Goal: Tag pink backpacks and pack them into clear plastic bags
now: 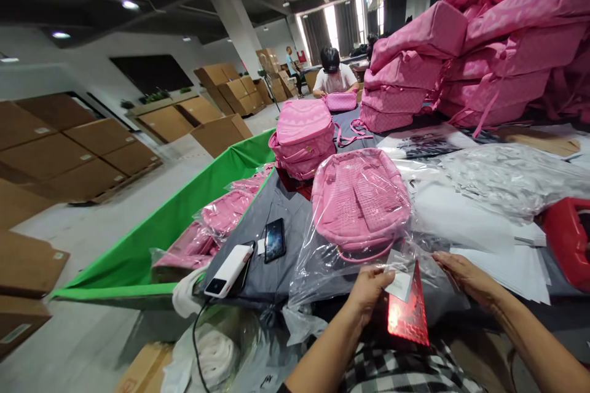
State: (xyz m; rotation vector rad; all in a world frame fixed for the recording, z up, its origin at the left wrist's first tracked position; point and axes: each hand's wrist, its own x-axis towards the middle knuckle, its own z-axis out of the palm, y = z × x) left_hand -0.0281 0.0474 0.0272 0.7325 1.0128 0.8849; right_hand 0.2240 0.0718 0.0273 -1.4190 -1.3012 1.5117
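A pink quilted backpack lies on the table inside a clear plastic bag, the bag's mouth toward me. My left hand is closed at the mouth, thumb pressed on a small white tag. Whether it also grips the film is hard to see. Beside the tag hangs a shiny red card with a zigzag lower edge. To the right, my right hand pinches the bag's edge, fingers partly over the film.
Pink backpacks are piled high at right; another backpack stands behind. A green-sided bin holds bagged ones. A phone, a white power bank, paper sheets and a red container lie around. A co-worker sits opposite.
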